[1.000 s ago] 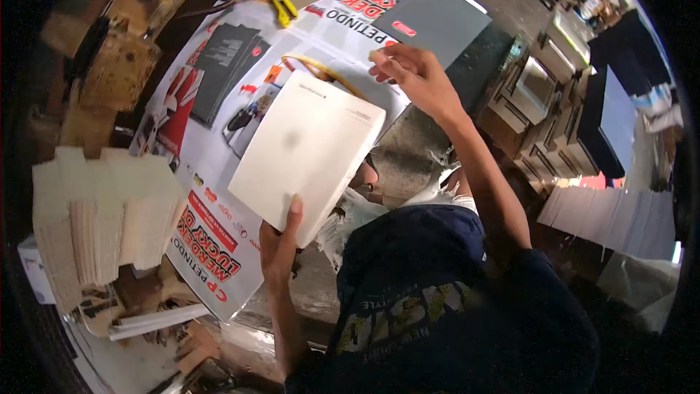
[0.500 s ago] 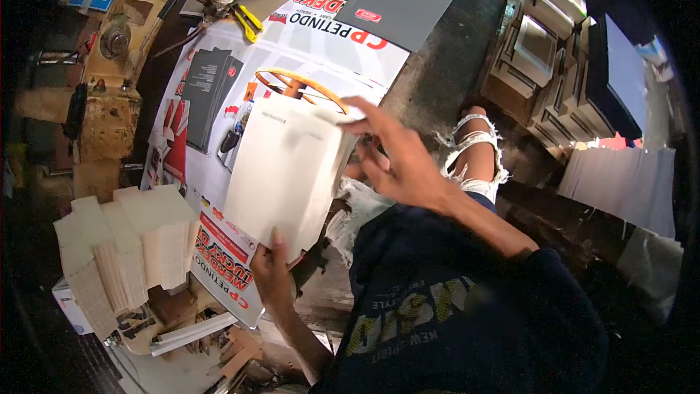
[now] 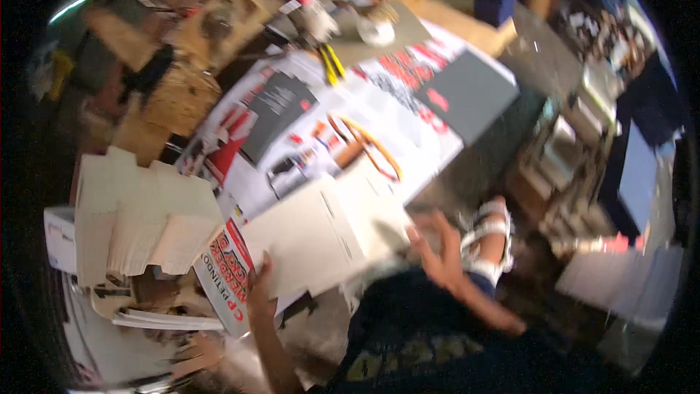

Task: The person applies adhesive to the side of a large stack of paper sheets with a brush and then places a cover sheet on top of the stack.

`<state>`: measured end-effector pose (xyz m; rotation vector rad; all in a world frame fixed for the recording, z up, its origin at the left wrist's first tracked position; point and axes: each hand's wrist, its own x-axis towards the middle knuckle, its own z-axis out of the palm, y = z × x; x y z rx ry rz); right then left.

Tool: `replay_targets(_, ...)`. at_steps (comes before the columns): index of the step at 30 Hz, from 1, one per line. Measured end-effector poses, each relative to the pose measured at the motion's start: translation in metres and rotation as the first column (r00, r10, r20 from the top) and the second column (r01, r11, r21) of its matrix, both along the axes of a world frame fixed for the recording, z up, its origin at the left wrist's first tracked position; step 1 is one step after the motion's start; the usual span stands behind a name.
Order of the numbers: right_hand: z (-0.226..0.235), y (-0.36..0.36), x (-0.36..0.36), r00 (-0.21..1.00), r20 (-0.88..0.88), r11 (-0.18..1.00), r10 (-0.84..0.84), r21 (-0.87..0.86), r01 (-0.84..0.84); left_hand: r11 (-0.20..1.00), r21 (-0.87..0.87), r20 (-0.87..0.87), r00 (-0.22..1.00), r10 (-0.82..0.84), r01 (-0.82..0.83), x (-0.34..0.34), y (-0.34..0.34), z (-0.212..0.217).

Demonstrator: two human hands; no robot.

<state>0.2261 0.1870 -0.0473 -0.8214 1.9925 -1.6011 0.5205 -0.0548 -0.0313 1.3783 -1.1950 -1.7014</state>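
My right hand [image 3: 440, 252]: thumb and fingers apart, just beside the booklet's right edge; the blur leaves me unable to tell whether a fingertip touches the paper.
My left hand [image 3: 261, 290]: clamped on the booklet's lower left edge, thumb on top, the other fingers mostly hidden beneath.
Booklet [image 3: 302, 237]: cream, spread into two leaves, above the poster's near edge and partly jutting past it toward my lap.
Slip risk: my left hand seems to carry most of the weight, so a loosened thumb could let the booklet slide over that near edge.
Crease risk: a hurried pinch from my right hand could bend the right leaf's corner or skew the fold.
Paper blocks [image 3: 146, 219]: cream, stacked beside the poster's left edge near its near-left corner; a wide swing of my left elbow could knock them.
Poster [image 3: 430, 157]: glossy, printed, covering the surface; its smoothness could make a laid-down booklet skid.
Grey folder [image 3: 470, 95]: flat at the poster's right end, over its edge.
Yellow cutter [image 3: 332, 66]: at the poster's far edge; if its blade is out, which I cannot tell, a careless reach could nick me.
White container [image 3: 377, 33]: beyond the far edge.
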Motion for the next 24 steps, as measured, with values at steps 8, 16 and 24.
replay_targets(8,0.053,-0.029,-0.024,0.757,0.627,0.941,0.185,0.108,-0.320,0.924,0.006,0.289,0.884,-0.367,0.382,-0.046,-0.015,0.049)
replay_targets(16,0.195,-0.009,-0.052,0.988,-0.150,0.997,-0.025,0.070,0.036,0.862,-0.399,0.334,0.925,-0.180,0.311,-0.004,-0.013,-0.047)
replay_targets(24,0.131,-0.044,-0.101,0.989,0.120,0.928,-0.087,-0.351,0.124,0.979,0.087,-0.052,0.982,-0.183,0.187,-0.066,0.000,-0.005)
